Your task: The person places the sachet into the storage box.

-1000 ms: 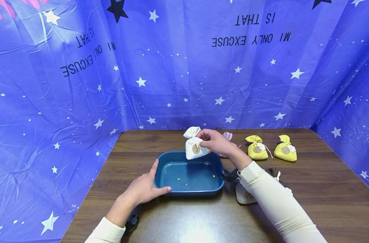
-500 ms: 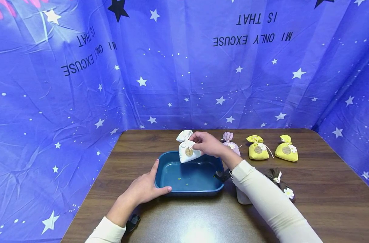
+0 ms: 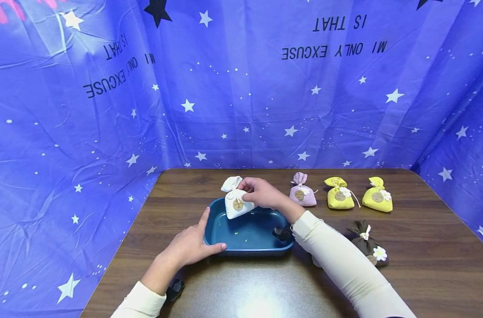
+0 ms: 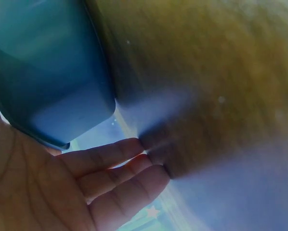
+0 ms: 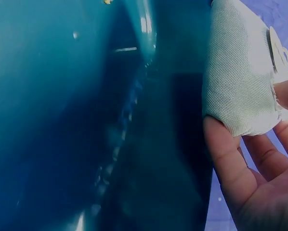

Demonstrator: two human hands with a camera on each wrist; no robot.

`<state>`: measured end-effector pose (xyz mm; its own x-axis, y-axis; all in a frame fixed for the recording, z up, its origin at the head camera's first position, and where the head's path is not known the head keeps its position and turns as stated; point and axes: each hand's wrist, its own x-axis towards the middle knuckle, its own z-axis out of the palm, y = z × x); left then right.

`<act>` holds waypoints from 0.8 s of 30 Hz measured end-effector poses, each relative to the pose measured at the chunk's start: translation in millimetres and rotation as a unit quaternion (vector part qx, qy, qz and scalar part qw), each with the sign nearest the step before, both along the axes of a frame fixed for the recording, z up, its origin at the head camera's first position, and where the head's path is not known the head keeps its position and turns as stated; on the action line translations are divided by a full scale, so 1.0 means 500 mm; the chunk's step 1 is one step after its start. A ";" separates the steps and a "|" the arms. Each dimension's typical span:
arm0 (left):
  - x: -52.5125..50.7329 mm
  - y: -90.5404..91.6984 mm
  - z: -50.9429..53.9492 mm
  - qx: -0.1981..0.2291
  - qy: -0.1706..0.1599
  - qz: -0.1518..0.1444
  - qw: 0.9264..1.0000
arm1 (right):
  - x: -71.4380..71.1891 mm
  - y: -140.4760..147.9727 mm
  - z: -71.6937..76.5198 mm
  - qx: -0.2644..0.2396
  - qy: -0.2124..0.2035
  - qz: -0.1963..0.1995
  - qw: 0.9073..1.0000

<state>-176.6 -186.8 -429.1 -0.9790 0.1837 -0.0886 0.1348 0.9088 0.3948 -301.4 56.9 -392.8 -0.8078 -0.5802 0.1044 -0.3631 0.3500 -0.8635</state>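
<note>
In the head view my right hand (image 3: 262,193) grips a small white cloth sachet (image 3: 234,210) by its side, just below the tied neck. The sachet, with a round tan label, hangs tilted over the back left part of a dark blue basin (image 3: 249,251). In the right wrist view its woven cloth (image 5: 240,72) is held between my thumb and fingers (image 5: 230,159), beside the basin. My left hand (image 3: 189,246) rests against the basin's front left corner, thumb by the front rim. The left wrist view shows straight fingers (image 4: 129,195) spread past the basin's wall (image 4: 76,115).
To the right stand a lilac sachet (image 3: 302,195) and two yellow sachets (image 3: 340,199). A dark brown sachet (image 3: 362,243) with a white flower lies nearer; a greyish one beside it is mostly hidden by my right sleeve (image 3: 344,260). A blue star-print cloth (image 3: 241,88) surrounds the wooden table (image 3: 432,247).
My right hand has carried the white sachet left and slightly down over the basin. The lilac and brown sachets have come into fuller view. My left hand stays at the basin.
</note>
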 end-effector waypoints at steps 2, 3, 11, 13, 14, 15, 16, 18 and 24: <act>0.000 0.000 0.001 -0.001 -0.002 -0.001 1.000 | 0.002 -0.007 -0.001 0.010 0.007 0.002 1.000; 0.001 0.000 0.001 -0.001 -0.001 -0.002 1.000 | 0.003 -0.011 -0.002 0.015 0.013 0.002 1.000; -0.001 0.000 -0.003 -0.001 0.003 -0.003 1.000 | 0.009 -0.037 -0.012 0.054 0.054 0.013 0.997; -0.001 0.001 -0.003 0.000 0.002 -0.001 1.000 | 0.012 -0.042 -0.015 0.066 0.066 0.014 0.996; -0.001 0.000 -0.004 -0.001 0.002 -0.001 1.000 | 0.014 -0.045 -0.016 0.073 0.070 0.014 0.995; -0.001 0.000 -0.004 -0.001 0.003 -0.001 1.000 | 0.015 -0.047 -0.018 0.079 0.075 0.014 0.994; -0.001 0.000 -0.003 0.000 0.004 -0.002 1.000 | 0.016 -0.048 -0.019 0.086 0.081 0.013 0.993; 0.000 0.000 -0.004 0.000 0.008 -0.006 1.000 | 0.019 -0.052 -0.021 0.097 0.090 0.015 0.991; -0.001 0.000 -0.007 0.001 0.016 -0.008 1.000 | 0.024 -0.062 -0.019 0.112 0.109 0.018 0.987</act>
<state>-176.9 -187.0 -432.5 -0.9781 0.2002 -0.0570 0.1625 0.9056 0.3917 -289.6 25.9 -402.5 -0.7589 -0.6361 0.1392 -0.5476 0.5077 -0.6652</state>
